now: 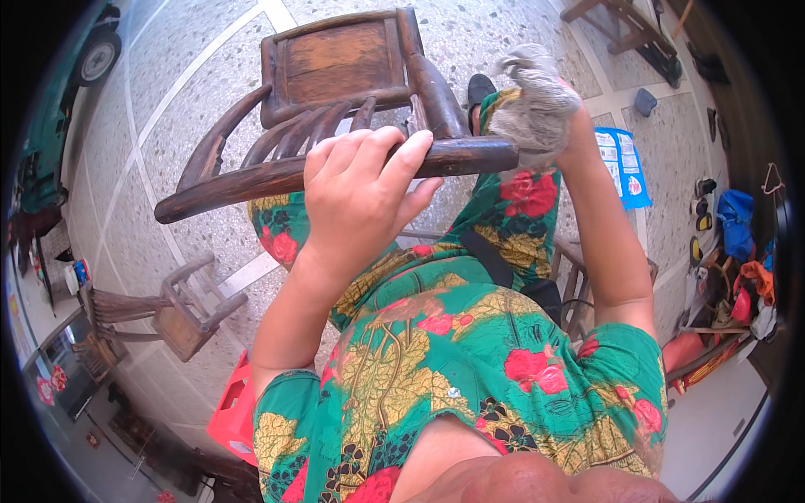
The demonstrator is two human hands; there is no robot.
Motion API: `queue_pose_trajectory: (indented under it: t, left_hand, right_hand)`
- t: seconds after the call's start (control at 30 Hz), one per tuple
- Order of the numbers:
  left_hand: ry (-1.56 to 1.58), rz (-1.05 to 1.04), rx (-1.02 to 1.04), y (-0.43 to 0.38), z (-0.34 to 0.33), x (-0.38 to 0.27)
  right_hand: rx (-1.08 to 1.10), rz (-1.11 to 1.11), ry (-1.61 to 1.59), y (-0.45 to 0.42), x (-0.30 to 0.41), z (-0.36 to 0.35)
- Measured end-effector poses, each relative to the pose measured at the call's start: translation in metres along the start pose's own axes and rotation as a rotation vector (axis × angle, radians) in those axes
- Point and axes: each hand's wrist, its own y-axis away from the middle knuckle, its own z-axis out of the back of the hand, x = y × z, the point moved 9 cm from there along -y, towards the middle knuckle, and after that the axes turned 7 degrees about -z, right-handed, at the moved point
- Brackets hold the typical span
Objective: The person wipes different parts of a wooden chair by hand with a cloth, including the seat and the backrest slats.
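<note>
A dark wooden chair (343,60) with a slatted back is tilted before me, its worn brown seat panel facing up. My left hand (361,182) lies over the chair's thick back rail (239,192), fingers wrapped around it. A crumpled grey cloth (534,107) is bunched in my right hand (575,129), hiding most of the fingers. The cloth's lower part touches or hangs right beside the rail's right end; which one is hard to tell.
Behind me to the left are another small wooden chair (188,308) and a red plastic crate (234,409). A blue printed plastic sheet or bag (622,166) lies on the terrazzo floor at right. A wooden stand (619,31) and a green vehicle (53,107) are farther off.
</note>
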Motion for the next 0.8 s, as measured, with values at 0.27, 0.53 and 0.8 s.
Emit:
queue_pose_trajectory:
  t: [0.27, 0.53, 0.8]
  left_hand:
    - [0.064, 0.030, -0.039, -0.003, 0.003, 0.005]
    - [0.160, 0.192, -0.104, 0.035, 0.039, 0.061]
    - [0.164, 0.068, 0.017, 0.039, 0.026, 0.024]
  right_hand:
    - [-0.059, 0.028, -0.098, 0.030, -0.012, 0.023]
    - [-0.001, 0.468, 0.441, 0.083, 0.021, -0.083]
    - [0.346, 0.454, 1.422, 0.077, 0.015, -0.151]
